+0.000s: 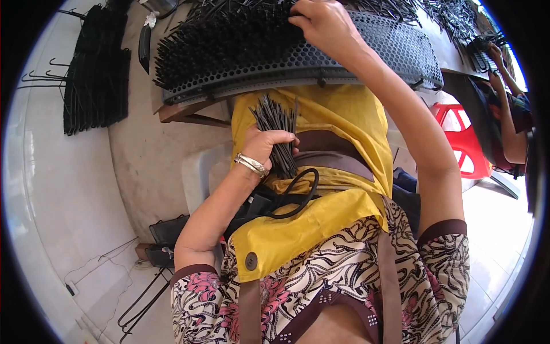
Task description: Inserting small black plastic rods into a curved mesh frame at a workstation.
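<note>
A bundle of thin black sticks (276, 117) is gripped in my left hand (264, 144), above my lap, with the fingers and thumb wrapped round it. My right hand (321, 22) reaches to the far side, over a perforated metal plate (385, 53) full of round holes. Its fingers are pinched together at the edge of the filled part; whatever they hold is too small or hidden to make out. Many black sticks (226, 49) stand upright in the holes on the plate's left part, while the holes on its right part show bare.
Loose black sticks (395, 8) lie heaped behind the plate. Black racks with hooks (94, 74) hang at the left wall. A red plastic stool (461, 140) stands at the right, beside another person's arm (507, 109). A yellow apron (321, 223) covers my lap.
</note>
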A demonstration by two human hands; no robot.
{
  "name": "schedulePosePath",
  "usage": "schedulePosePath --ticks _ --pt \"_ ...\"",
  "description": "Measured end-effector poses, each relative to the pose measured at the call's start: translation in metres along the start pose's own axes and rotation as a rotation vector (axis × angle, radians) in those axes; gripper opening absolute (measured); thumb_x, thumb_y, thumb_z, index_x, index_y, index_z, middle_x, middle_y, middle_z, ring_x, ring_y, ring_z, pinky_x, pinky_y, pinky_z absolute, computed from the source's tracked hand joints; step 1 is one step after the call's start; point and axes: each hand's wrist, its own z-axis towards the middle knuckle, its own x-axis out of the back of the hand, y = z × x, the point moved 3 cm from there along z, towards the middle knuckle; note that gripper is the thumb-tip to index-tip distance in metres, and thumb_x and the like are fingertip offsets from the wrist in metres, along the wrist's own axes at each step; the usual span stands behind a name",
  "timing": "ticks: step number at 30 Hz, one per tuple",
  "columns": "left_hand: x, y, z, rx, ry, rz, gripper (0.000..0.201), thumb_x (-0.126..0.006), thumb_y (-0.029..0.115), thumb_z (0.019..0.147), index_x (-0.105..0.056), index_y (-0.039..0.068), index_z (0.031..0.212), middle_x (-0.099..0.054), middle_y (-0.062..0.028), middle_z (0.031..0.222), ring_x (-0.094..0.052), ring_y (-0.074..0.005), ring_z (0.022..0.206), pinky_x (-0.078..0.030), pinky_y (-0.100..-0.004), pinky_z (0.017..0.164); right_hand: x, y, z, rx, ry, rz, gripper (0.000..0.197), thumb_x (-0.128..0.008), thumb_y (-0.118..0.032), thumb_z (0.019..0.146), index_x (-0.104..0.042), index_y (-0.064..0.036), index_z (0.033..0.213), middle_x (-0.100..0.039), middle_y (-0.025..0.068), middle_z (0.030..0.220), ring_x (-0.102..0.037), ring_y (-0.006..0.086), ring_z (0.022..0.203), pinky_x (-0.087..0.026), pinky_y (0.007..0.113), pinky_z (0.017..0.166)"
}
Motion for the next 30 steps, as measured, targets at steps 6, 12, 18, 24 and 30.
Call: schedulePosePath --ticks 6,12,18,24,30 --pt "-0.002 0.002 -0.003 -0.002 0.021 -0.052 0.009 -0.062 -0.007 0.065 -0.059 -0.007 0.074 -0.061 -0.0157 0.066 -0.062 -0.0247 0.056 -0.055 -0.0355 0.053 0.003 -0.009 -0.002 -0.011 -0.101 -0.2 0.015 -0.056 -0.015 0.077 -0.057 -0.0008 0.071 -0.055 0.0199 0.066 -0.057 0.0357 0.071 -0.045 0.045 0.064" --pt "-0.001 0.001 -0.003 -0.002 0.011 -0.038 0.009 -0.063 -0.005 0.066 -0.059 -0.007 0.074 -0.062 -0.0158 0.066 -0.062 -0.0243 0.056 -0.055 -0.0349 0.054 0.01 0.003 -0.014 -0.117 -0.094 -0.234 0.017 -0.055 -0.015 0.079 -0.055 -0.0007 0.07 -0.054 0.0209 0.063 -0.056 0.0376 0.065 -0.044 0.046 0.06" --pt "0.0 0.003 -0.002 -0.01 0.006 -0.032 0.014 -0.063 -0.006 0.065 -0.058 -0.006 0.077 -0.062 -0.0151 0.067 -0.062 -0.0242 0.056 -0.055 -0.0343 0.054 0.003 0.0 -0.024 -0.091 -0.121 -0.243 0.02 -0.062 -0.013 0.078 -0.055 0.0037 0.087 -0.06 0.0164 0.07 -0.06 0.0249 0.063 -0.047 0.035 0.054" --pt "-0.008 0.006 -0.006 -0.065 -0.039 -0.021 0.02 -0.063 -0.008 0.064 -0.058 -0.006 0.083 -0.063 -0.014 0.072 -0.062 -0.0229 0.059 -0.054 -0.033 0.055 -0.015 -0.029 -0.1 -0.479 -0.385 0.49 0.024 -0.062 -0.016 0.082 -0.058 0.0056 0.092 -0.061 0.0052 0.067 -0.057 0.0119 0.055 -0.045 0.026 0.048" --pt "-0.015 0.008 -0.008 -0.102 -0.126 0.008 0.025 -0.062 -0.009 0.065 -0.06 -0.004 0.089 -0.064 -0.0111 0.076 -0.063 -0.0208 0.06 -0.053 -0.0308 0.056 -0.019 -0.031 -0.129 -0.95 -0.382 0.891 0.019 -0.06 -0.014 0.081 -0.06 0.0052 0.079 -0.058 0.0044 0.062 -0.054 0.0093 0.051 -0.047 0.023 0.047"
